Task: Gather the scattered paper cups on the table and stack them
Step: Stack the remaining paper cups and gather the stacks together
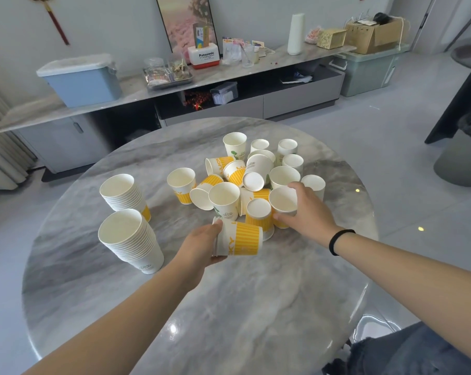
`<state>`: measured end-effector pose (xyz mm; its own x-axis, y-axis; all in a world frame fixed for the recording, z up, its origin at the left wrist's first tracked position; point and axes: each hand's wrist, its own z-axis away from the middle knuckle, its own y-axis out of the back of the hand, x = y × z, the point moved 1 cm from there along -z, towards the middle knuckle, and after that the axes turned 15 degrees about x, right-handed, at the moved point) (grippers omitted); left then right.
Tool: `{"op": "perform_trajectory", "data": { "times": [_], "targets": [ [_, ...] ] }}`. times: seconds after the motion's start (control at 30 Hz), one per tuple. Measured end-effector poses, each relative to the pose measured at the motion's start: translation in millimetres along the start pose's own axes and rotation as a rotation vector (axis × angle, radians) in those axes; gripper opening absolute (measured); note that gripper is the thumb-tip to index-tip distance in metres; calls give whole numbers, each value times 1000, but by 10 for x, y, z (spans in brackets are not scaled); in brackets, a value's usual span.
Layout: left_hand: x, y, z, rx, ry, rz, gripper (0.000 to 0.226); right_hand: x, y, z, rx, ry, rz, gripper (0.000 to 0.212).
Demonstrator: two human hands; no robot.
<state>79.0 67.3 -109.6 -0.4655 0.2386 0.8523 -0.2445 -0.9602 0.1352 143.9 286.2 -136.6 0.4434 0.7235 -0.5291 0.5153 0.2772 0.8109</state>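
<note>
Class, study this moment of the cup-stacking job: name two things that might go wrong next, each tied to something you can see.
1. The right hand reaches into the crowded pile to grip a cup; neighbouring cups may be knocked over or roll.
2. The left hand holds a yellow-striped cup sideways; it may slip or get crushed.

White and yellow cups on grey marble

The tabletop [229, 307] was grey marble with pale veining. The loose cups [245, 180] were white inside, many banded in yellow stripes with yellow lettering, a few white with a green sprig. The held cup [242, 239] showed white and striped yellow. Both stacks [129, 239] were white. A black band [337, 240] circled the right wrist.
</note>
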Motion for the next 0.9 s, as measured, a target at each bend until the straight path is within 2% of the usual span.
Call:
{"op": "perform_trajectory", "data": {
  "times": [0.2, 0.33, 0.5, 0.63, 0.83, 0.9],
  "targets": [
    [-1, 20, -21, 23, -6, 30, 18, 9, 36, 57, 64, -9, -35, 70],
    [24, 42, -29, 64, -7, 72, 33, -26, 126, 179, 53, 1, -66, 78],
    [32, 44, -15, 43, -21, 105, 38, -228, 237, 398, -84, 186, -129, 85],
    [28, 31, 33, 0, -43, 36, 27, -434, 223, 462, -140, 398, -119, 82],
    [-29, 40, 33, -205, 38, 62, 31, -705, 74, 432, -314, 382, -306, 77],
    [-54, 55, 6, -183, 25, 7, 22, -746, 32, 396, -364, 393, -356, 70]
  ]
}}
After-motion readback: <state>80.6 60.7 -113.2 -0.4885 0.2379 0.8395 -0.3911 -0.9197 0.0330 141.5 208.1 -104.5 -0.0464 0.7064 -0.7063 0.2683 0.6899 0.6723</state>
